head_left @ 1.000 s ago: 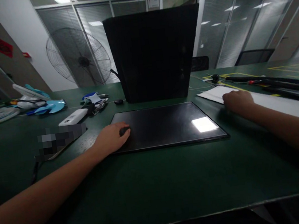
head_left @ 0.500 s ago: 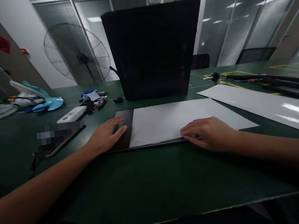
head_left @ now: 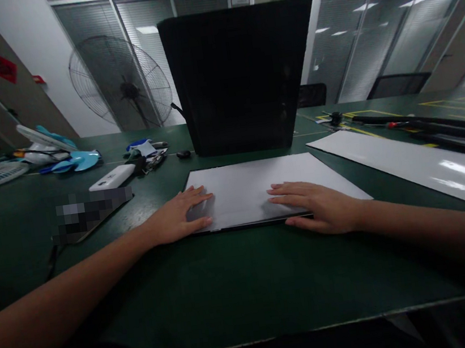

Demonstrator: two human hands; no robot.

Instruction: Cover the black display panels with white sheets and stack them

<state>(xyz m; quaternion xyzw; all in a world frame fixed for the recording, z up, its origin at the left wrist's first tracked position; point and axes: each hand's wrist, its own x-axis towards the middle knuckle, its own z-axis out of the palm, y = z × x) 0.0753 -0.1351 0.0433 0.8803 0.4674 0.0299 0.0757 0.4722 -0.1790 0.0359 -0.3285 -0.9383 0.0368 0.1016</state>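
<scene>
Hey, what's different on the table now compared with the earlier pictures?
A white sheet now covers nearly all of the dark panel, bare at first; it has shifted left since the second picture. The right hand left the white board for this sheet; the left hand now spreads over its left end. The board and black box stayed put.
</scene>
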